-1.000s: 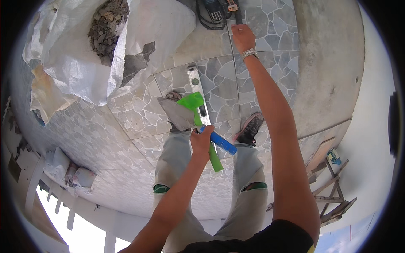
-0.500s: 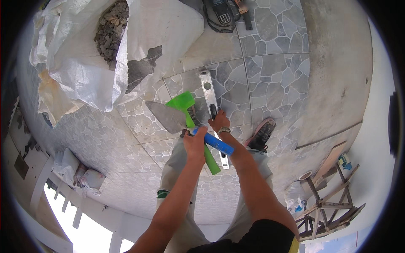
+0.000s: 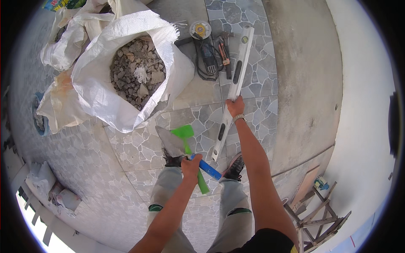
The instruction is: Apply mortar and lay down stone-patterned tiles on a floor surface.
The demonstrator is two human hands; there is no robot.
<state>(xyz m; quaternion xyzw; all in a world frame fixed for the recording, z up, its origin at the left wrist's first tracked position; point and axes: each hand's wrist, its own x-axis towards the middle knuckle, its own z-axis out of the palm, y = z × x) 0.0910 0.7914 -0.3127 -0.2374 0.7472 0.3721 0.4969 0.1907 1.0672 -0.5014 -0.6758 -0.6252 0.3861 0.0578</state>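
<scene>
My left hand [image 3: 192, 167] is closed around two tools at once, a pointed trowel [image 3: 209, 170] with a blue handle and a green mallet [image 3: 182, 131]. The trowel's grey blade points up and left, partly over my left shoe. Stretched farther forward, my right hand [image 3: 235, 107] grips a long silver spirit level [image 3: 239, 74] near its middle. The level slants over the stone-patterned tiles, its far end up and to the right. I cannot tell whether it rests on the floor.
An open white sack [image 3: 101, 105] of rubble stands ahead on the left. Beside it lie an angle grinder [image 3: 207, 57] and a hammer [image 3: 225, 50]. A bare concrete strip [image 3: 301, 84] and a white wall run along the right, with a wooden trestle [image 3: 320, 215] nearer me.
My right hand has carried the level forward and right, toward the hammer, and its slant has changed. My left hand keeps both tools. The view has shifted, showing more of the sack and grinder.
</scene>
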